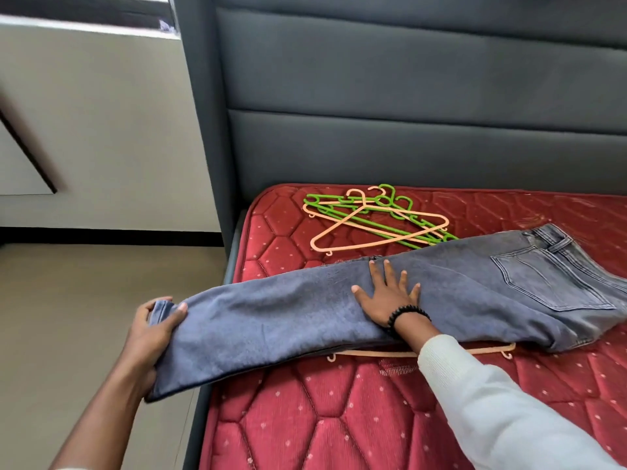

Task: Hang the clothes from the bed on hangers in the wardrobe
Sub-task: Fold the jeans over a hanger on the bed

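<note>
Your left hand [154, 329] grips the cuff end of the jeans [339, 307], held off the bed edge. Your right hand [386, 293] lies flat, fingers spread, on the legs. Jeans stretch across the red mattress [339, 418], over a peach hanger [475, 351]. Hanger pile [376, 218] near the headboard [407, 96].

Grey jeans [424, 293] are laid folded across a red mattress [339, 418] over a peach hanger [475, 351], the hem gripped by the left hand [152, 334], the knee pressed flat by the right hand [386, 293], spare hangers [369, 218] heaped behind.
</note>
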Tool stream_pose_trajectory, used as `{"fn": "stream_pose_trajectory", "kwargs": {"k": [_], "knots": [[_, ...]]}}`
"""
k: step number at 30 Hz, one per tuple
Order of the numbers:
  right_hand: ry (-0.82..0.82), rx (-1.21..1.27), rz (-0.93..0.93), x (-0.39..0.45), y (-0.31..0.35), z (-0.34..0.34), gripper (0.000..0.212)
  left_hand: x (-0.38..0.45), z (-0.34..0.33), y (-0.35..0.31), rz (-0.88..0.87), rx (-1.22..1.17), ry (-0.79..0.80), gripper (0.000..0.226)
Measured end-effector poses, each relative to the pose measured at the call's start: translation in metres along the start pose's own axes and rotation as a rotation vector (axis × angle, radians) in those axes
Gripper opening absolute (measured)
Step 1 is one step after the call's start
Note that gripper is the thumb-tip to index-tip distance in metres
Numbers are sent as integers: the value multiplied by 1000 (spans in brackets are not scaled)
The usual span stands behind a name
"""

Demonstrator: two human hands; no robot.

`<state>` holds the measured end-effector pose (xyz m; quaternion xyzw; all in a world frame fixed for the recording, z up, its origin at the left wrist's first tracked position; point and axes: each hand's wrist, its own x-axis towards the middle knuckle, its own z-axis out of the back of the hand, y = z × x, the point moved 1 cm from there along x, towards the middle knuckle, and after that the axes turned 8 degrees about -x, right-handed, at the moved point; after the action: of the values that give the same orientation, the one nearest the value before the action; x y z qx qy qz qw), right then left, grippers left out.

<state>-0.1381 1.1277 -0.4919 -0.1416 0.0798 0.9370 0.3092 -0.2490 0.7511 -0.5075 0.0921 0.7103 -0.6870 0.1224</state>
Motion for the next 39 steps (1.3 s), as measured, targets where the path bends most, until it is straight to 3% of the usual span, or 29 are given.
{"fn": "stream_pose_trajectory", "kwargs": {"k": [2,6,9,12,15,17,22,25,29,34,37,39], "knots": [[-10,83,120,-26,29,7,84,-5,-4,-12,2,-85,7,39],[24,312,562,-108,113,6,94,-24,-7,-31,182,-294,165,53],[76,327,753,-162,177,-8,119,-41,-2,-40,105,-356,183,54],[-24,92,736,-185,220,-24,124,-55,6,-49,37,-458,166,49],[-225,-7,655,-194,244,-33,109,-54,21,-52,64,-582,151,39],[-312,-4,617,-193,254,-36,94,-50,32,-52,68,-597,226,33],[-249,232,556,-177,262,-32,78,-49,44,-48,174,-665,226,38],[-242,507,469,-169,258,-20,64,-56,36,-53,151,-708,300,32],[-179,977,295,-151,221,28,26,-94,-20,-64,-10,-529,385,39],[-157,1482,156,-121,113,115,30,-161,-141,-90,-415,-188,592,80],[-213,1620,106,-98,17,163,34,-189,-227,-92,-774,208,669,95],[-292,1697,78,-82,-49,187,56,-201,-288,-86,-925,433,654,102]]}}
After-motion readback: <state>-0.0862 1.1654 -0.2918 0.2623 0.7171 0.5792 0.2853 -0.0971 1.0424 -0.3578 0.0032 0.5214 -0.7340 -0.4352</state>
